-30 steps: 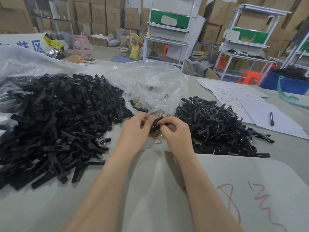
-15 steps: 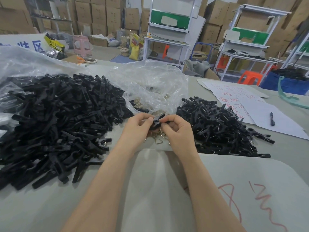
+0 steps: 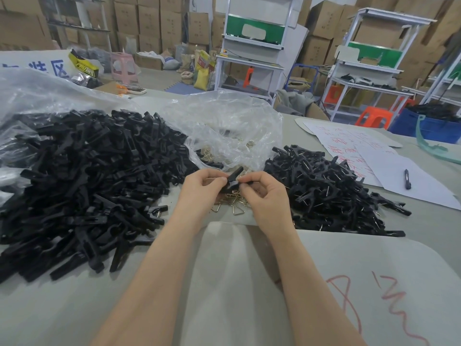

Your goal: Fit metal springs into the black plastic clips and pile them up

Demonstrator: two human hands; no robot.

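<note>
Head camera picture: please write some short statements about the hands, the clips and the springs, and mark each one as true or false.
1. The left hand and the right hand hold one black clip between them. True.
2. The bigger pile of clips lies to the person's right. False: it lies to the left, and the smaller pile is on the right.
3. Loose metal springs lie on the table below the hands. True.
4. The pen lies among the springs. False: it lies on the white paper at the right.
</note>
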